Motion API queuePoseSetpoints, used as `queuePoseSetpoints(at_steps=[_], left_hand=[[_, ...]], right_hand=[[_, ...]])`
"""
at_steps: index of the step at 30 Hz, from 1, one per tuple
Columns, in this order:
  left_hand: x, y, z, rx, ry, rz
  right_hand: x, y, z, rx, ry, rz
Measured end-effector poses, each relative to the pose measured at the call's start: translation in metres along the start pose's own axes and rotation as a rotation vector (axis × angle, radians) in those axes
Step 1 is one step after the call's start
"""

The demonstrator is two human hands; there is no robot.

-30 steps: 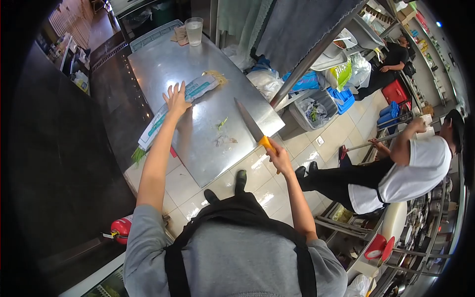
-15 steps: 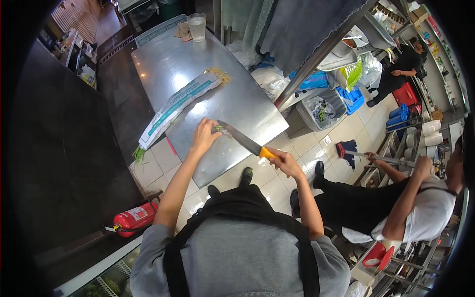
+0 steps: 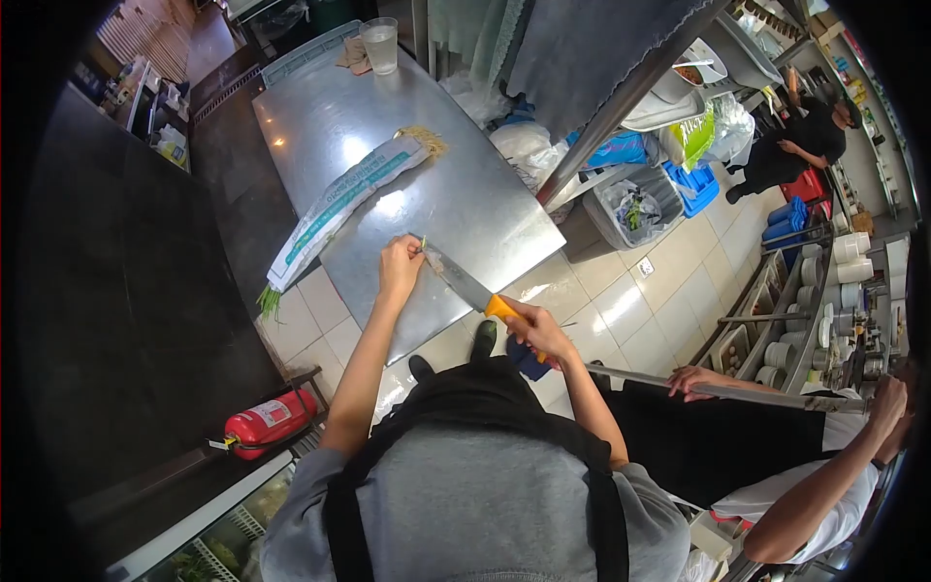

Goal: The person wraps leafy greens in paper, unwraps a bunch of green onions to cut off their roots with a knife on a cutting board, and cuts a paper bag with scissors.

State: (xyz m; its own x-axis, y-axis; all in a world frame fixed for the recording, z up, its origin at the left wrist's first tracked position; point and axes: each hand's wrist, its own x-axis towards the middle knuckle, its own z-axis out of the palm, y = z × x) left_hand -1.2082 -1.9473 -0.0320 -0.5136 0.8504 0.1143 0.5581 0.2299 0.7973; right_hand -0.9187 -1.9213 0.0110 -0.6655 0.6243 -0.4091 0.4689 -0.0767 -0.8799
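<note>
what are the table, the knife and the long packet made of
Table: metal, probably stainless steel, from its grey sheen and bright reflections.
Knife: grey metallic blade, likely steel; evenly yellow handle, probably plastic.
Packet: smooth, likely thin plastic by its bent, printed surface, though paper is possible.

The knife handle [image 3: 501, 308] is orange, the wrapper [image 3: 341, 207] white-and-teal.

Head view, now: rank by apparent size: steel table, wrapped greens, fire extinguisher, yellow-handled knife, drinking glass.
1. Steel table
2. Wrapped greens
3. Fire extinguisher
Smallest, too close to rank: yellow-handled knife and drinking glass; knife looks longer, glass wider.
</note>
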Motion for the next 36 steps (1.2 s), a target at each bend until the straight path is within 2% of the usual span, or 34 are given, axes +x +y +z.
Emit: queuePoseSetpoints(at_steps=[2,5,13,19,23,26,30,36], left_hand=[[0.001,0.000,0.002,0.001,0.020,-0.015],[0.002,0.010,0.001,0.027,0.028,-0.027],[0.024,0.091,0.030,-0.063,-0.029,0.047],[0.047,0.149,0.091,-0.164,-0.149,0.243],[0.065,0.178,0.139,-0.260,-0.299,0.372],[0.078,0.198,0.180,-0.202,-0.425,0.449],[0.086,0.227,0.223,-0.065,-0.404,0.647],[0.108,0.265,0.304,-0.103,-0.708,0.468]], right_hand=[[0.001,-0.004,-0.002,0.047,-0.041,0.037],[0.006,0.003,-0.008,0.105,-0.056,-0.027],[-0.019,0.000,-0.078,0.131,0.036,-0.041],[-0.064,0.002,-0.134,0.151,0.205,0.066],[-0.089,0.013,-0.141,0.201,0.376,0.107],[-0.109,0.013,-0.138,0.253,0.518,0.127],[-0.114,0.032,-0.137,0.347,0.654,0.174],[-0.101,0.060,-0.164,0.442,0.812,0.194]])
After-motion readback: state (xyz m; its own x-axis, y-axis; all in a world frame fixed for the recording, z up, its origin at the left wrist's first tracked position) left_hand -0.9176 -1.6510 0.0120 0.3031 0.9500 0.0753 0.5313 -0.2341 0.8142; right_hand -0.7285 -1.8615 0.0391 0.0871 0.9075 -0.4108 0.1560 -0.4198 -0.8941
